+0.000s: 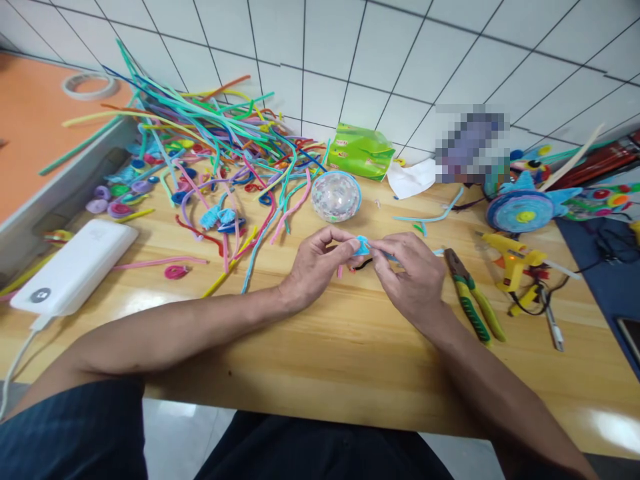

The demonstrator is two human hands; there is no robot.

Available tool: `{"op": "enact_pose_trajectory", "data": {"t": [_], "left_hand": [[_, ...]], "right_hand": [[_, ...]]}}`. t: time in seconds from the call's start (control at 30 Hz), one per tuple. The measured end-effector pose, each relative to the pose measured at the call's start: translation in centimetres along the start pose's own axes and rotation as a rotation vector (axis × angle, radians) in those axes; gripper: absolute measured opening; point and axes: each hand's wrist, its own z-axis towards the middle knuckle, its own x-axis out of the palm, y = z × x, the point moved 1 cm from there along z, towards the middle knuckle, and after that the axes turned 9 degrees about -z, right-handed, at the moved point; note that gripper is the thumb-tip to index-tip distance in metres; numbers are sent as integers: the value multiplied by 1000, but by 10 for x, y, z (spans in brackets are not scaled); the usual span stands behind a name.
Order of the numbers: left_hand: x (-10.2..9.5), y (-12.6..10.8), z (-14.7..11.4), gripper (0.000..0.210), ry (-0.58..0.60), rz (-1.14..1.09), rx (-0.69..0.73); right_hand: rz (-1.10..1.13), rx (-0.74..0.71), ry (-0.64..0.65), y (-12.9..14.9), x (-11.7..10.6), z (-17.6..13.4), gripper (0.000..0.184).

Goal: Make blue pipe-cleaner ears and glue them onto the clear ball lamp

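Observation:
Over the middle of the wooden table, my left hand (320,263) is closed, its thumb and fingers pinching a small bent piece of light blue pipe cleaner (361,246). My right hand (413,273) is closed too, gripping a blue strand that runs from that piece and shows again beyond the knuckles. The two hands almost touch at the fingertips. Just behind them stands a clear plastic dome (336,196) with a blue rim. Pliers (473,293) with green and yellow handles lie to the right of my right hand.
A heap of coloured pipe cleaners (215,127) covers the back left. A white power bank (75,267) lies at left with its cable. At right are a yellow glue gun (515,257), a utility knife (553,320) and a blue fish-shaped craft (523,207). A green packet (357,153) leans against the tiled wall.

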Motion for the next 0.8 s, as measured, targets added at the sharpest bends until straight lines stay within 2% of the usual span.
{"op": "enact_pose_trajectory", "data": {"t": [0.33, 0.5, 0.8], "left_hand": [[-2, 3, 1, 38, 41, 5, -7], [-3, 3, 1, 38, 44, 14, 5], [0, -1, -2, 39, 22, 5, -5]], "right_hand": [[19, 14, 5, 5, 1, -2, 34], [-24, 28, 38, 7, 1, -4, 37], [-13, -12, 11, 8, 1, -5, 41]]}}
